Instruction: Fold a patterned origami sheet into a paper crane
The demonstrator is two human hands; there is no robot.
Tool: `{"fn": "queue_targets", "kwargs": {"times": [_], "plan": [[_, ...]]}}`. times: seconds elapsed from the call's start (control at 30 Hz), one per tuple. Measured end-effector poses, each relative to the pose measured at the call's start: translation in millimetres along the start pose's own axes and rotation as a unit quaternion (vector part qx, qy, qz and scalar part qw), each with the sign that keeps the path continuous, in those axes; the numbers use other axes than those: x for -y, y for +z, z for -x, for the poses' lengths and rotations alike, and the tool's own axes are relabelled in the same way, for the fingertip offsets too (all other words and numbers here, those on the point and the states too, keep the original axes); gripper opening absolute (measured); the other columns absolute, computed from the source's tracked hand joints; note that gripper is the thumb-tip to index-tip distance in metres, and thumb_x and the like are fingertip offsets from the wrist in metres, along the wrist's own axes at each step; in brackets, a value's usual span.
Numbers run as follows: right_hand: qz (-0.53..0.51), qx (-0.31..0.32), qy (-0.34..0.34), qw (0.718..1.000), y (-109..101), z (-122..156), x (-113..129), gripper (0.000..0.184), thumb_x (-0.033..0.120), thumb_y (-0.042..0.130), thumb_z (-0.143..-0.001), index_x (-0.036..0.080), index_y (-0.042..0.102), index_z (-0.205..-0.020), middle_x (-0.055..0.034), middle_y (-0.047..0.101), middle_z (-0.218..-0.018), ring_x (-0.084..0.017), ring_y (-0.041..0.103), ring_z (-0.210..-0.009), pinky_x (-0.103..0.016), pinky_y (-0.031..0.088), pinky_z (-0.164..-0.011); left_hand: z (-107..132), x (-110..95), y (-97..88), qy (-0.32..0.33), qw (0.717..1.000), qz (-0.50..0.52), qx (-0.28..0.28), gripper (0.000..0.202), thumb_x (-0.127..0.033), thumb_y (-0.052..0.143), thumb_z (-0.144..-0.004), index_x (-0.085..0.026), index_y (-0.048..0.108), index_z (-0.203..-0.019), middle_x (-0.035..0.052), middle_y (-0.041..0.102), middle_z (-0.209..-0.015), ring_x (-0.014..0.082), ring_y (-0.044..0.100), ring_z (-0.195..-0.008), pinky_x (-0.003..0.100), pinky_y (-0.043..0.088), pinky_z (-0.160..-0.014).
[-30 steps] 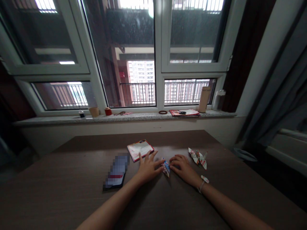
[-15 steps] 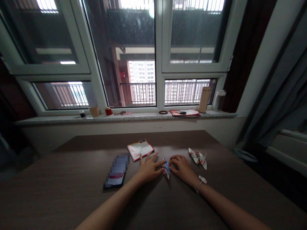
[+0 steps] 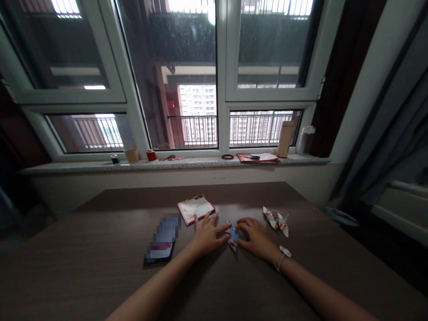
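A small folded paper, blue with a patterned tip, lies on the table between my hands. My left hand pins its left edge with thumb and index finger, the other fingers spread towards the square sheets. From the right, my right hand pinches the paper's edge between thumb and index, its other fingers curled. A bracelet with a white piece circles the right wrist. Right of that hand rests a finished-looking folded paper shape with pointed, printed flaps. The fingertips partly cover the paper's edges.
Square paper sheets lie beyond my left hand, and a phone lies to its left. Behind the brown table, the windowsill carries a paper cup, a tape ring, papers with scissors and a tan bottle.
My right hand has shifted slightly, its thumb and index parting more around the paper's edge. More of the blue face shows now. My left hand stays nearly still.
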State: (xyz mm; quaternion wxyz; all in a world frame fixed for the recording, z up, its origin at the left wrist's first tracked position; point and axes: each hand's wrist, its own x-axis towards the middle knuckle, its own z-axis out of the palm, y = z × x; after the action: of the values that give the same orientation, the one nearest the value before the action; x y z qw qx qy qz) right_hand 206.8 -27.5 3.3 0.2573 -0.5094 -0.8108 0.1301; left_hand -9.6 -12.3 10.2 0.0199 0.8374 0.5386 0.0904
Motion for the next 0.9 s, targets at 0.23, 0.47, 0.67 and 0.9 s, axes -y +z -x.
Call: {"fn": "queue_targets", "kwargs": {"times": [0.23, 0.47, 0.67, 0.9], "plan": [[-0.009, 0.017, -0.003, 1.000, -1, 2, -2, 0.033, 0.048, 0.066, -0.078, 0.030, 0.065, -0.106, -0.0048, 0.055, -0.128, -0.027, 0.043, -0.125, -0.050, 0.018, -0.112, 1, 0, 0.4, 0.007, 1.000, -0.001, -0.004, 0.046, -0.068, 0.038, -0.089, -0.055, 0.044, -0.132, 0.0025, 0.031, -0.155, 0.0358, 0.016, -0.144, 0.077, -0.008, -0.101], [-0.030, 0.045, -0.005, 0.999, -4, 1, -7, 0.044, 0.052, 0.073, -0.071, 0.033, 0.064, -0.109, -0.0041, 0.052, -0.132, -0.027, 0.041, -0.128, -0.050, 0.016, -0.112, 1, 0, 1.6, 0.010, 1.000, -0.001, -0.010, 0.046, -0.068, 0.038, -0.089, -0.054, 0.046, -0.132, 0.0025, 0.033, -0.154, 0.0358, 0.016, -0.144, 0.075, -0.008, -0.102], [-0.022, 0.007, 0.011, 1.000, -1, -1, -1, 0.024, 0.048, 0.059, -0.085, 0.031, 0.067, -0.101, -0.0032, 0.057, -0.124, -0.024, 0.045, -0.123, -0.046, 0.023, -0.110, 1, 0, 2.3, 0.014, 1.000, -0.004, -0.023, 0.044, -0.066, 0.039, -0.090, -0.054, 0.046, -0.131, 0.0022, 0.033, -0.154, 0.0350, 0.018, -0.143, 0.074, -0.008, -0.103], [0.012, -0.026, 0.019, 0.999, 2, -2, 8, 0.031, 0.056, 0.060, -0.083, 0.030, 0.067, -0.098, -0.0039, 0.059, -0.118, -0.026, 0.047, -0.117, -0.046, 0.028, -0.105, 0, 1, 3.2, 0.004, 1.000, -0.003, -0.001, 0.046, -0.067, 0.038, -0.089, -0.053, 0.045, -0.133, 0.0026, 0.032, -0.155, 0.0374, 0.016, -0.143, 0.076, -0.009, -0.101]]}}
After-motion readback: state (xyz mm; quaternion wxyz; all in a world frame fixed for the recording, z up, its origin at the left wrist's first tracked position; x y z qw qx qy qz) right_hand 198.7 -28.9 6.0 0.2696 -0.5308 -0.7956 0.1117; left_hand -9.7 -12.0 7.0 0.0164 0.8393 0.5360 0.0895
